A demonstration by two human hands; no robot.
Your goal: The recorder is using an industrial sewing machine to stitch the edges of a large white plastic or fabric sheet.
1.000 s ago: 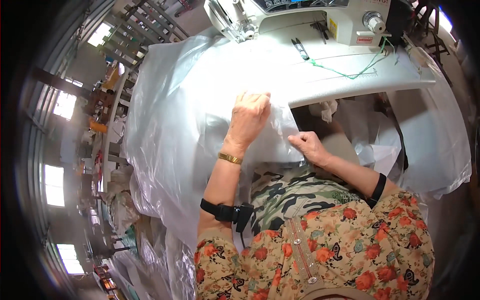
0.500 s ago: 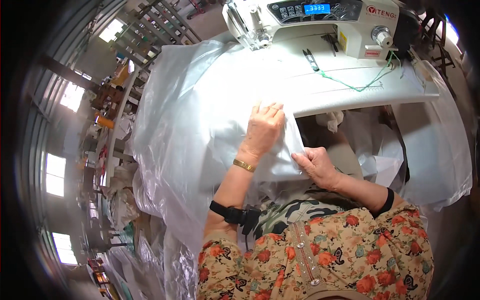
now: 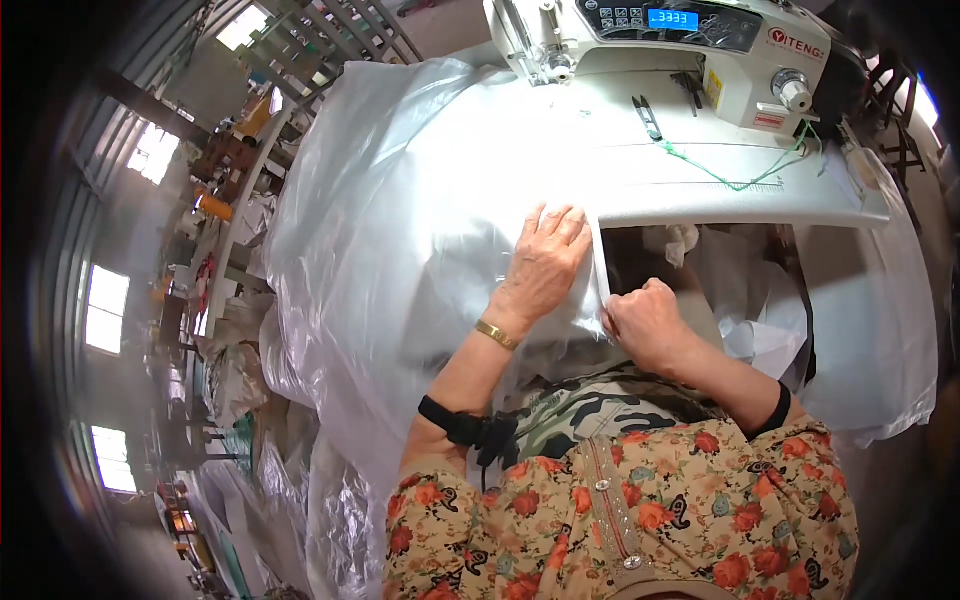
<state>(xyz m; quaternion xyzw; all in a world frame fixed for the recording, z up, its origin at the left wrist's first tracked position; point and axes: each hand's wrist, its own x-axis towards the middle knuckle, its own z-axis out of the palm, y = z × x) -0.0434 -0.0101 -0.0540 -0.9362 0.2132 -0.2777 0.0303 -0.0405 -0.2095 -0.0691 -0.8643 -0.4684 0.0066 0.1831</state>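
Observation:
A large sheet of clear, whitish plastic [image 3: 340,230] drapes over the sewing table and hangs down on its left side. My left hand [image 3: 547,262] lies on the sheet near its right edge, fingers stretched forward and palm down. Nearer my body, my right hand [image 3: 650,322] is closed in a pinch on the sheet's right edge, which runs as a fairly straight narrow strip between the two hands. The fingertips of the right hand are partly hidden. Beyond the hands stands a white sewing machine [image 3: 690,65], its needle area above the far part of the sheet.
Thread snips [image 3: 648,118] and a green cord [image 3: 735,185] lie on the machine bed [image 3: 700,207]. More translucent plastic [image 3: 870,310] hangs at the right. A crumpled white scrap [image 3: 680,243] sits beneath the bed's front edge. Cluttered shelving [image 3: 235,215] lines the left.
My left fingers have flattened out on the sheet. The right hand has curled tighter on the edge, which now looks straighter. The view has shifted, so the machine appears farther right and higher.

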